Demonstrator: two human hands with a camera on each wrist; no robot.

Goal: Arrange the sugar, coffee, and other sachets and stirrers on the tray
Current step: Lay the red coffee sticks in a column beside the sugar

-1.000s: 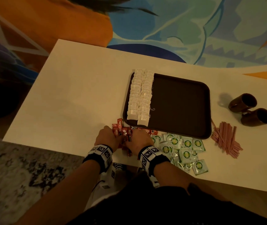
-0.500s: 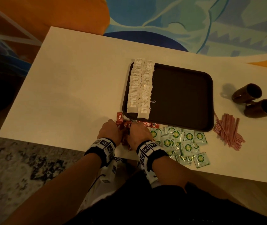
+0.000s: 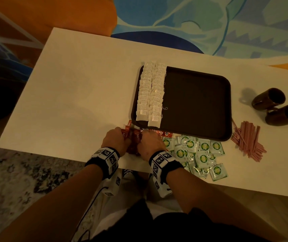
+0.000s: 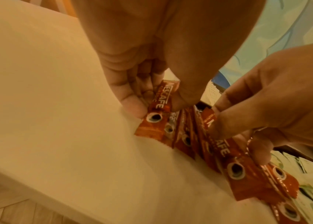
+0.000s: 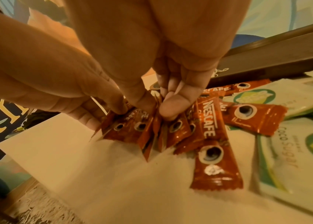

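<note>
A heap of red coffee sachets (image 3: 136, 137) lies just in front of the dark brown tray (image 3: 197, 102). My left hand (image 3: 117, 138) pinches red coffee sachets (image 4: 159, 106) at the heap's left side. My right hand (image 3: 150, 142) grips several red coffee sachets (image 5: 172, 128) at its right side. Two rows of white tea bags (image 3: 151, 93) fill the tray's left part. Green sugar sachets (image 3: 195, 152) lie scattered to the right of my hands. Pink stirrers (image 3: 248, 140) lie in a pile off the tray's right front corner.
Two dark mugs (image 3: 276, 105) lie on their sides at the right of the white table (image 3: 78, 93). The table's near edge runs just under my wrists. A patterned rug (image 3: 17, 180) lies on the floor to the left.
Both hands stay on the red sachet heap, gathering it closer together. The head camera has shifted a little, so the table sits differently in view.
</note>
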